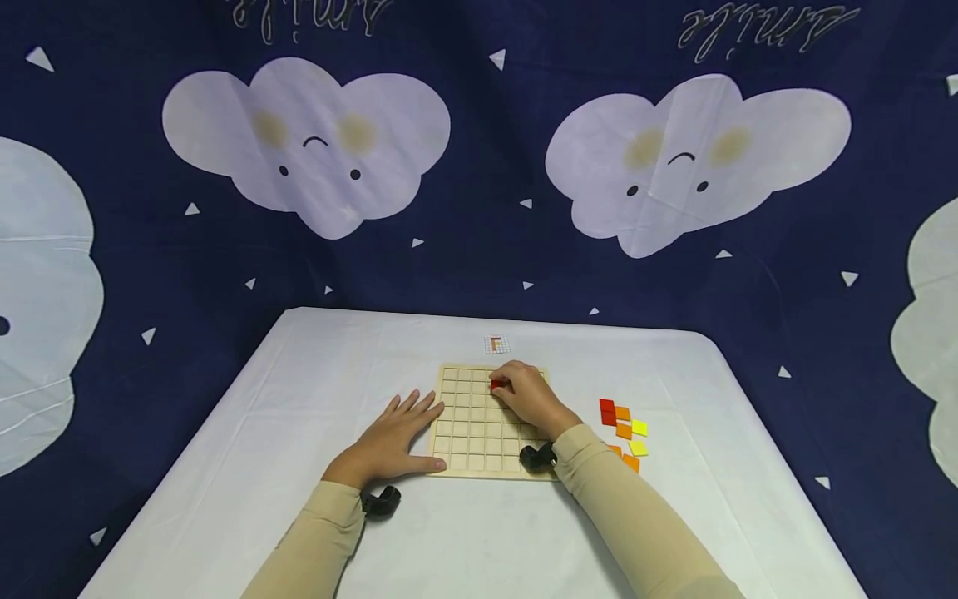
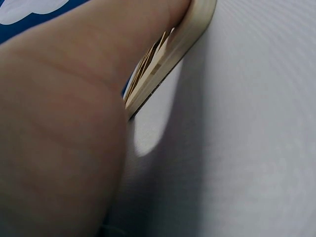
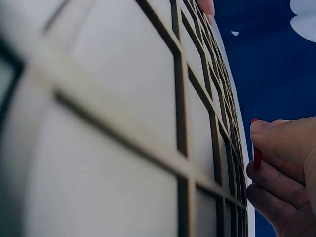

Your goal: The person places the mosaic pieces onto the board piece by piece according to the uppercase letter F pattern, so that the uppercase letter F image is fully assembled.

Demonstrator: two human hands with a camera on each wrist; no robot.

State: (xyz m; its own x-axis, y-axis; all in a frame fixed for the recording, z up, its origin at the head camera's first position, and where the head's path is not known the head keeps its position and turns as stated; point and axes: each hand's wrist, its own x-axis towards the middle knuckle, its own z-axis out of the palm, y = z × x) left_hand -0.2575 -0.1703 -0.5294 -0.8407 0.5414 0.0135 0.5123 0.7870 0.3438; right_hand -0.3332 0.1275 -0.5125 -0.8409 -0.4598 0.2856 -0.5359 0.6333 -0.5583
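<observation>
The left hand [image 1: 389,441] lies spread along the side of a wooden grid board [image 1: 467,424], presumably steadying it on the desk [image 1: 434,541]. Over the board's far part, the right hand [image 1: 527,399] pinches a red tile [image 1: 496,385] between thumb and fingers, a grip that seems chosen for precision. Loose tiles [image 1: 624,431] sit right of that hand, likely for easy reach; only the head view shows them and the patterned card [image 1: 496,344] beyond it. Only the right wrist view reveals the held tile's thin edge.
</observation>
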